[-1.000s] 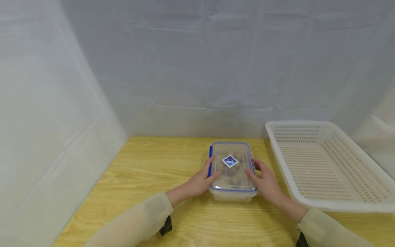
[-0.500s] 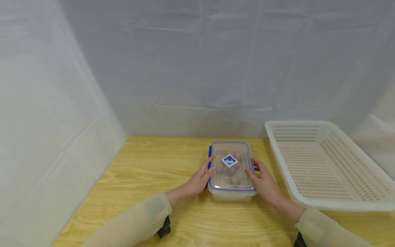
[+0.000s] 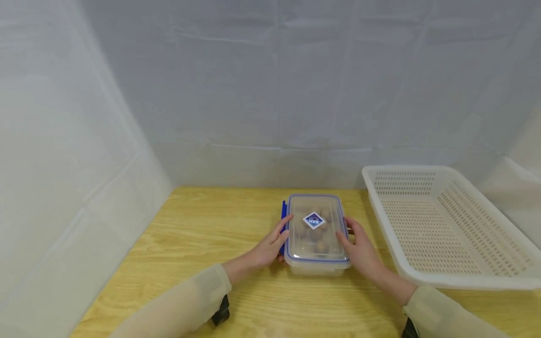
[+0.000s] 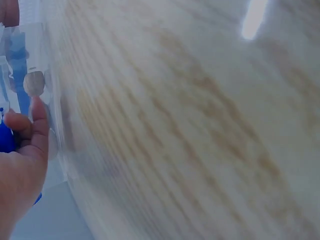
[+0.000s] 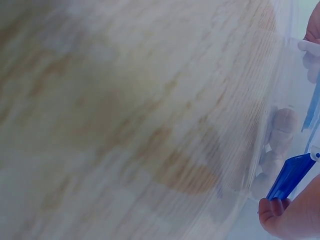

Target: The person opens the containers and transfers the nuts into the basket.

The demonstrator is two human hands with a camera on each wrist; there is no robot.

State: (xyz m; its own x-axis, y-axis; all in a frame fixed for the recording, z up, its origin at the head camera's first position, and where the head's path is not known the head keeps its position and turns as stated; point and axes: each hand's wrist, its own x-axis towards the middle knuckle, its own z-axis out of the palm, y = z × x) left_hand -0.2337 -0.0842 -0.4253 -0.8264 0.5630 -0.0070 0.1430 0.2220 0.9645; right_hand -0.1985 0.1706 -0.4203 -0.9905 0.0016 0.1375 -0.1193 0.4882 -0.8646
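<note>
A clear lidded food container (image 3: pixel 319 246) with a blue seal and a diamond sticker lies on the table. Several round brown things, which look like walnuts (image 5: pixel 285 120), show through its walls. On its left side my left hand (image 3: pixel 265 249) holds the edge, with curled fingers at a blue latch (image 3: pixel 284 209) that stands out from the side. My right hand (image 3: pixel 363 249) grips the opposite side, thumb on the lid. In the right wrist view its fingertips touch another blue latch (image 5: pixel 291 175), tilted outward. The lid still sits on the container.
A white perforated basket (image 3: pixel 405 267) stands close to the right of the container. The wooden table (image 3: pixel 203 225) ends at a pale sheet (image 3: pixel 270 117) behind, and another sheet (image 3: pixel 84 188) hangs on the left.
The left thumb has slid off the lid to its left edge. The left blue latch has swung outward from the container. The right hand has barely moved.
</note>
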